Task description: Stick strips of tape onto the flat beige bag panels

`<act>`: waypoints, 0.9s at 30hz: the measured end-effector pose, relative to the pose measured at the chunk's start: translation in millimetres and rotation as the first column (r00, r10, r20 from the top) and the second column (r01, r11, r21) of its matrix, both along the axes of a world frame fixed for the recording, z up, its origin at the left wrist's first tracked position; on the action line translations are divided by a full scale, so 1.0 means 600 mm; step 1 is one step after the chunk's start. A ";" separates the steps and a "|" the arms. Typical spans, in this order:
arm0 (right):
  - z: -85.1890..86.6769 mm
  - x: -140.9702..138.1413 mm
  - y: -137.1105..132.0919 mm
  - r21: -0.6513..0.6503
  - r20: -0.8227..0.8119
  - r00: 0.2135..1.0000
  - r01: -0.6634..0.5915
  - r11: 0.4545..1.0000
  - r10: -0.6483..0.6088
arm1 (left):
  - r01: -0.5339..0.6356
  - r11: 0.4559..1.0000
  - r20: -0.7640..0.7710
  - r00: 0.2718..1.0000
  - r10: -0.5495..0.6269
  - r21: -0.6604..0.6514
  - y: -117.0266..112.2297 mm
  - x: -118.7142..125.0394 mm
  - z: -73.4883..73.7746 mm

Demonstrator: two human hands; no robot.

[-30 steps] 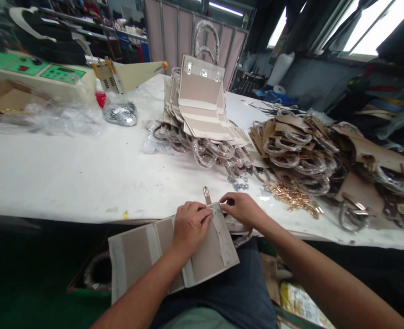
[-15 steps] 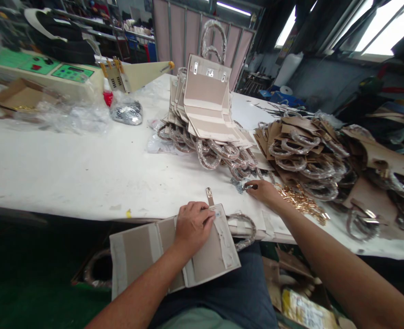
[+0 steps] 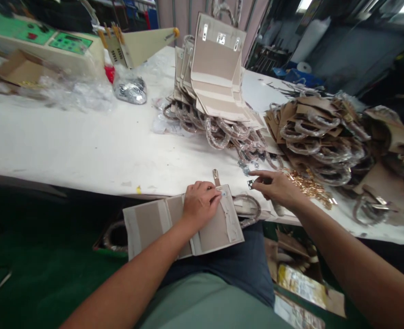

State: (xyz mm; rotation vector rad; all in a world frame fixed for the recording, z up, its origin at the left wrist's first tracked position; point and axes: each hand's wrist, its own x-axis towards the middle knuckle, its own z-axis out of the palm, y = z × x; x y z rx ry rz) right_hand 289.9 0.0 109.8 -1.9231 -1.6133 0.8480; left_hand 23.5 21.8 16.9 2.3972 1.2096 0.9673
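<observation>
Here, left hand (image 3: pixel 199 204) atop beige bag (image 3: pixel 216 230).

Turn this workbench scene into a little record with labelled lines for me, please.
Left hand: resting on unfinished beige handbag
Right hand: at a small metal plate; grip unclear
Handbag position: spread open, partly over the lap, at the white table's edge
Farther back: stacked beige handbags; stacked brown handbags to their right
Beside right hand: pile of gold-coloured metal pieces

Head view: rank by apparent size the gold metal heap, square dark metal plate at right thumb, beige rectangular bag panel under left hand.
Beige rectangular bag panel
Gold metal heap
Square dark metal plate
</observation>
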 end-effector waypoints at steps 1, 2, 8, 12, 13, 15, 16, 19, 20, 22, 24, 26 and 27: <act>0.001 -0.019 -0.021 -0.019 -0.038 0.999 -0.014 1.000 0.013 | -0.001 1.000 -0.002 1.000 0.001 -0.002 0.000 0.000 0.000; -0.002 -0.037 -0.040 -0.043 -0.075 0.997 -0.019 0.999 0.016 | -0.002 1.000 -0.002 1.000 0.002 -0.001 -0.001 0.001 0.000; -0.059 -0.103 -0.098 -0.155 -0.261 0.965 -0.023 0.988 -0.019 | -0.004 1.000 -0.010 1.000 0.004 0.009 -0.002 0.003 -0.001; -0.081 -0.115 -0.090 -0.102 -0.136 0.988 -0.091 0.991 0.077 | -0.005 1.000 -0.006 1.000 0.006 0.009 -0.002 0.003 0.000; -0.083 -0.117 -0.087 -0.081 -0.097 0.991 -0.103 0.991 0.095 | -0.006 1.000 -0.005 1.000 0.006 0.007 -0.002 0.003 0.000; -0.085 -0.122 -0.082 -0.045 -0.021 0.993 -0.117 0.992 0.116 | -0.005 1.000 -0.005 1.000 0.005 0.002 -0.003 0.004 -0.001; -0.085 -0.124 -0.080 -0.028 0.014 0.993 -0.121 0.992 0.121 | -0.002 1.000 -0.007 1.000 0.002 0.000 -0.003 0.004 -0.001; -0.087 -0.126 -0.080 -0.005 0.077 0.987 -0.141 0.990 0.141 | 0.002 1.000 -0.007 1.000 -0.002 -0.005 -0.003 0.003 -0.001; -0.088 -0.126 -0.081 -0.003 0.082 0.985 -0.152 0.988 0.152 | 0.003 1.000 -0.006 1.000 -0.003 -0.006 -0.004 0.003 -0.001; -0.092 -0.125 -0.083 -0.001 0.079 0.982 -0.169 0.986 0.169 | 0.005 1.000 -0.004 1.000 -0.005 -0.008 -0.004 0.003 0.000; -0.096 -0.125 -0.086 0.013 0.096 0.981 -0.172 0.985 0.170 | 0.011 1.000 -0.004 1.000 -0.011 -0.007 -0.004 0.002 0.001; -0.101 -0.124 -0.090 0.040 0.143 0.976 -0.173 0.984 0.165 | 0.014 1.000 -0.005 1.000 -0.014 -0.008 -0.005 0.002 0.002; -0.103 -0.123 -0.091 0.059 0.174 0.972 -0.171 0.983 0.159 | 0.013 1.000 -0.006 1.000 -0.014 -0.009 -0.005 0.002 0.002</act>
